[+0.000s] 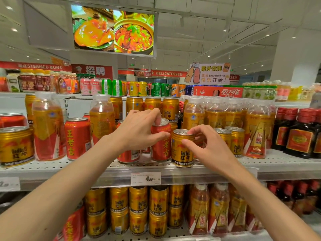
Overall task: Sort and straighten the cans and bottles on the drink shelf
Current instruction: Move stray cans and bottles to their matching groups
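The left hand [137,129] is clamped on a red can [160,141] standing near the front of the middle shelf [278,162]: the thumb presses across the can's front just under its rim, and the fingers curl over the silver top from behind. The right hand [210,146] is closed on a shorter gold can [182,148] just beside the red one, touching or nearly so; its thumb lies on the can's right front and its fingertips sit at the rim on the far right side. Both cans stand upright, the gold one at the very front edge of the shelf above a white price tag [145,178]. The left hand and wrist cover another red can [127,156] behind, of which only the lower part shows, and the right hand hides the base of the cans behind it. Further left stands another red can [77,138] between two clear plastic bottles [48,127] with gold and red wrap and pale caps. More such bottles crowd the right, then dark bottles with red caps [295,133], cut off by the frame edge. The shelf is pale perforated metal with a clear front rail. The cans are glossy metal cylinders with ribbed shoulders. Small print on the tag is blurred apart from the price figure.
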